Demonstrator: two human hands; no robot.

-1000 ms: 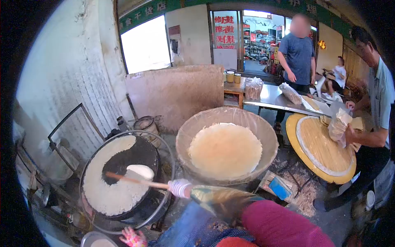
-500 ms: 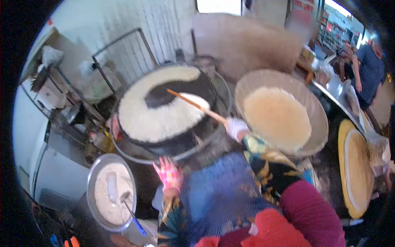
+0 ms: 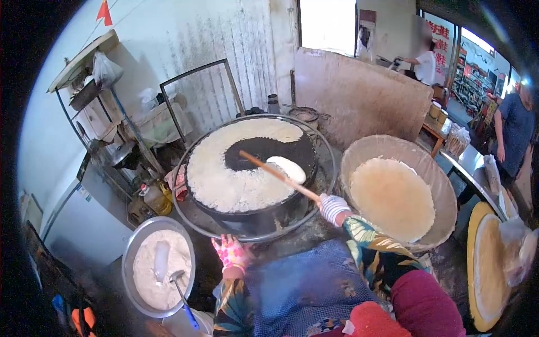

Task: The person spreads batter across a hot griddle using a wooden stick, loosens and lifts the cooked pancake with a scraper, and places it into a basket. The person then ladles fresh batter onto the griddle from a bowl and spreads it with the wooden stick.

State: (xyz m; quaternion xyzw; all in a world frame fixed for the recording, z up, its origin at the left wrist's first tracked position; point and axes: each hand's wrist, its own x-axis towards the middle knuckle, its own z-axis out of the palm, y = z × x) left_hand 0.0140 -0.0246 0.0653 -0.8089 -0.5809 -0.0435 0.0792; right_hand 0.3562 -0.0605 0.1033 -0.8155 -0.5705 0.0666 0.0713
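Note:
In the head view my right hand (image 3: 334, 209), in a striped glove, is closed around the handle of a wooden stick (image 3: 281, 176). The stick reaches over a round black griddle (image 3: 264, 150). Pale batter (image 3: 219, 180) covers much of its surface in a broad curved band. Beside the stick lies a thick white pool of batter (image 3: 291, 168); whether they touch is unclear. My left hand (image 3: 232, 253), in a pink-patterned glove, has its fingers spread at the near side of the metal ring (image 3: 255, 238) around the griddle and holds nothing.
Right of the griddle, a large lined basket (image 3: 443, 208) holds a round flatbread (image 3: 393, 196). A metal basin (image 3: 130, 269) of flour-like mix with a blue-handled ladle (image 3: 182, 297) stands at lower left. Another flatbread (image 3: 488, 264) lies far right, near a standing person (image 3: 514, 123).
The view has tilted up, so the griddle and basket sit lower in the picture. The stick and batter pool have shifted slightly over the griddle. My left hand stays at the ring.

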